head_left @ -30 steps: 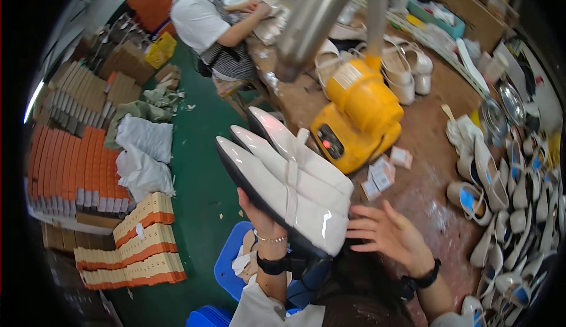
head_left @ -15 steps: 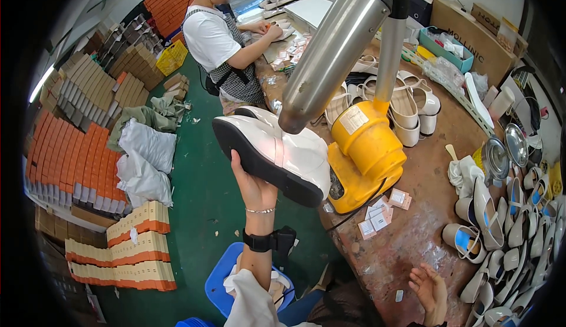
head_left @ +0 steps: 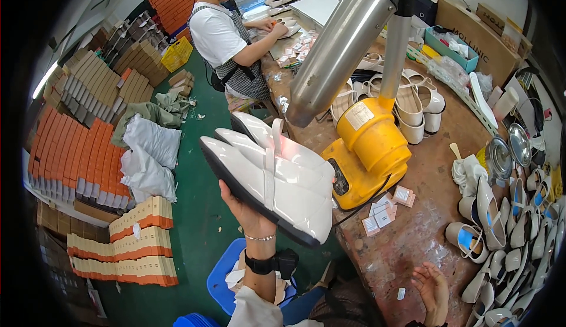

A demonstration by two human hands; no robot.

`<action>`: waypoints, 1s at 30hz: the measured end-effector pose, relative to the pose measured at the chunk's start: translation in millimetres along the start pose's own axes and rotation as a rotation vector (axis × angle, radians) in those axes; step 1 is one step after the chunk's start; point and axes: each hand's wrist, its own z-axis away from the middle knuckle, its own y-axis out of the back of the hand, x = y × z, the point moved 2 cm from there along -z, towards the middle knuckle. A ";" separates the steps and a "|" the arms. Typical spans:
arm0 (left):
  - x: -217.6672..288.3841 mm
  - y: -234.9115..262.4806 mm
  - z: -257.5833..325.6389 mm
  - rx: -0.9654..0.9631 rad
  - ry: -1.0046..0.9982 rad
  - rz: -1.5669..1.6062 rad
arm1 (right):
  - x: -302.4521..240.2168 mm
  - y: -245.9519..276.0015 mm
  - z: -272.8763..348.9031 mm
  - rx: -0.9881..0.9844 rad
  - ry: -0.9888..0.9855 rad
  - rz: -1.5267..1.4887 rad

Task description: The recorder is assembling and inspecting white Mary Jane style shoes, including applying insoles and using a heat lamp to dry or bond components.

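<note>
My left hand (head_left: pixel 250 214) is closed under a bundle of glossy white strapped shoes (head_left: pixel 295 200) with black soles, raised over the table's left edge. Their pointed toes face away to the left, with the uppers and straps turned up. Just above the shoes is the mouth of a slanted metal tube (head_left: pixel 330 61). A yellow blower housing (head_left: pixel 371 144) stands right beside the heels, and a reddish glow falls on one shoe near its strap. Low on the right, my right hand (head_left: pixel 431 288) is open and holds nothing, its fingers loosely curled above the brown table (head_left: pixel 407 250).
Many pale shoes (head_left: pixel 507 256) are heaped along the right edge. More strapped shoes (head_left: pixel 410 103) stand behind the blower, and small printed cards (head_left: pixel 383 214) lie before it. A co-worker (head_left: pixel 227 44) works at the far left. A blue bin (head_left: pixel 221 277) sits below my left arm.
My left hand has tilted the shoes, so their white uppers now show more and the black soles less. They have dropped slightly away from the tube mouth. My right hand has barely moved.
</note>
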 end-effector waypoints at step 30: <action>-57.6 -1.9 115.3 0.030 0.591 0.079 | 6.3 -217.9 29.2 -0.658 1.218 1.274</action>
